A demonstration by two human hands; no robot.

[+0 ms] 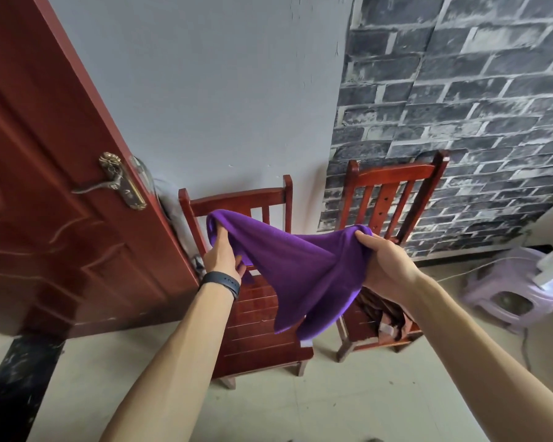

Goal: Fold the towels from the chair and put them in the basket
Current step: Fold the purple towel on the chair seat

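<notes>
Two red wooden chairs here: the left chair (256,330) sits at about 6 o'clock from mid-frame and the right chair (393,173) at 3 to 4 o'clock. There's a brownish bundle (385,314) on the right seat, maybe another towel, can't really tell. No basket in view.

The purple towel (300,272) is up in the air in front of both chairs, not touching either seat as far as I can see. It looks thin, light and totally floppy, sagging in the middle and hanging to a point at its 6 o'clock. So it won't hold any shape by itself. I'd say take it by the corners or along the top hem and keep it taut. It doesn't look slippery or fragile.

The left hand (221,253) has the towel's 10 o'clock end. Its fingers (219,232) are clenched on the bunched cloth and mostly buried in it. The right hand (383,263) has the 2 o'clock end, with fingers (363,239) curled over the top edge and the cloth draping down past the palm.

A small white tag (307,342) dangles at the lowest corner.
</notes>
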